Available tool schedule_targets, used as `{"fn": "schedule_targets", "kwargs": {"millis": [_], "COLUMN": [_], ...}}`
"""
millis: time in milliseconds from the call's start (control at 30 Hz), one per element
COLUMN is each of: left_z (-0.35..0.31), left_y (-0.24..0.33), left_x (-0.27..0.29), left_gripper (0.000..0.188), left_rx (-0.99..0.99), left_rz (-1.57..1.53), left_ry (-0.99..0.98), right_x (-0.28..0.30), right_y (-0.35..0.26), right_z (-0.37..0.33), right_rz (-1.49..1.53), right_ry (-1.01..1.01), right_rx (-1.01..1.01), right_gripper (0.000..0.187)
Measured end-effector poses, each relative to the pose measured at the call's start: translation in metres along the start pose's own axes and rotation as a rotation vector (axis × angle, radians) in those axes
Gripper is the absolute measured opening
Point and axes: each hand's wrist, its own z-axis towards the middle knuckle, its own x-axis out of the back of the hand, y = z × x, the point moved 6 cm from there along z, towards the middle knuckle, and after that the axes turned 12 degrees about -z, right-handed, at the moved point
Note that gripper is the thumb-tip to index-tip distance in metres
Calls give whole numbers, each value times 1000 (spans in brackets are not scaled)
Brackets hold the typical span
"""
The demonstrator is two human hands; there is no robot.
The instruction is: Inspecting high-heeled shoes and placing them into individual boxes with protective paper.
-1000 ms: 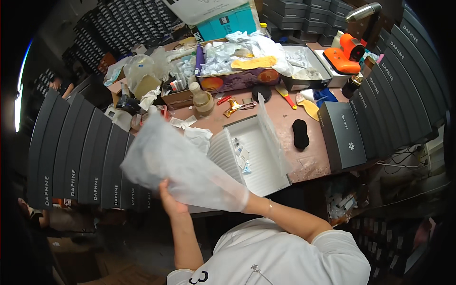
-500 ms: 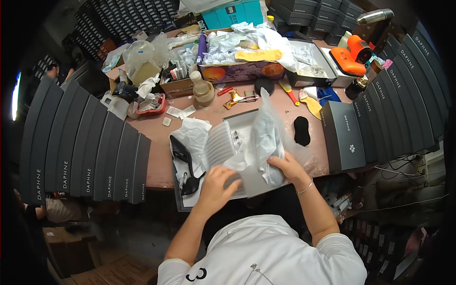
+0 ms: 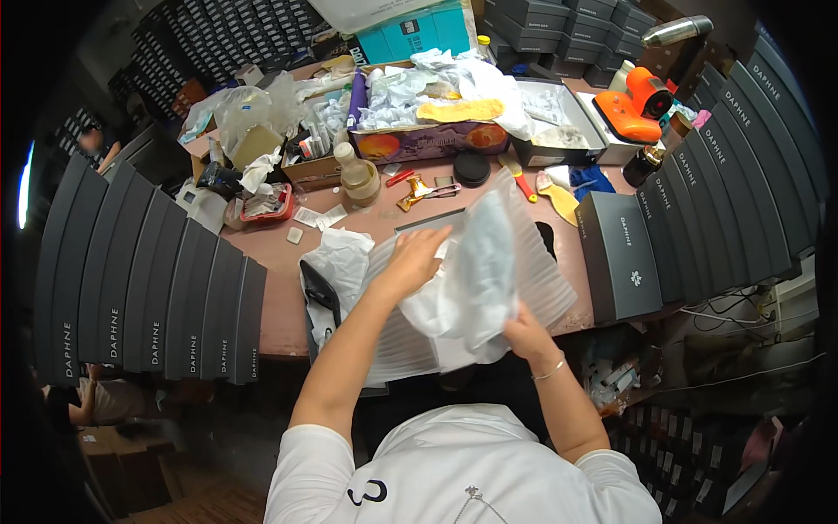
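Observation:
My right hand (image 3: 528, 335) is closed on the near end of a bundle wrapped in white and pale blue tissue paper (image 3: 489, 262), which stands up and is slightly blurred. My left hand (image 3: 419, 260) lies over the white paper to the left of the bundle, its fingers stretched out. Beneath both spreads a ribbed white foam sheet (image 3: 548, 293), hiding most of a grey shoebox. A black heeled shoe (image 3: 320, 286) rests at the left side of the box beside crumpled white paper (image 3: 343, 258). What the bundle contains is hidden.
Grey shoeboxes stand in rows at left (image 3: 175, 288) and right (image 3: 621, 253). Behind the work area are a glass bottle (image 3: 359, 179), a black round tin (image 3: 471, 169), a yellow-and-red brush (image 3: 522, 182) and a carton of crumpled paper (image 3: 428, 141). An orange device (image 3: 627, 118) sits at back right.
The foam sheet has spread rightward, covering the box's middle and part of the black eye-mask-shaped item. My left hand has moved up and right; the bundle is still in my right hand.

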Motion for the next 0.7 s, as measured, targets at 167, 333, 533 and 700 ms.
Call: {"fn": "schedule_targets", "kwargs": {"millis": [167, 333, 533, 700], "left_z": [-113, -277, -196, -129], "left_y": [41, 26, 23, 78], "left_x": [52, -73, -60, -24], "left_gripper": [20, 41, 21, 25], "left_rx": [376, 796, 366, -85], "left_rz": [-339, -1208, -881, -211], "left_ry": [-207, -334, 552, 318], "right_x": [-11, -29, -40, 4], "right_y": [124, 111, 112, 41], "right_z": [54, 56, 39, 28], "right_rz": [-1360, -1356, -1389, -1101], "right_ry": [-292, -366, -373, 8], "right_rx": [-40, -6, -71, 198], "right_gripper": [42, 42, 47, 44]}}
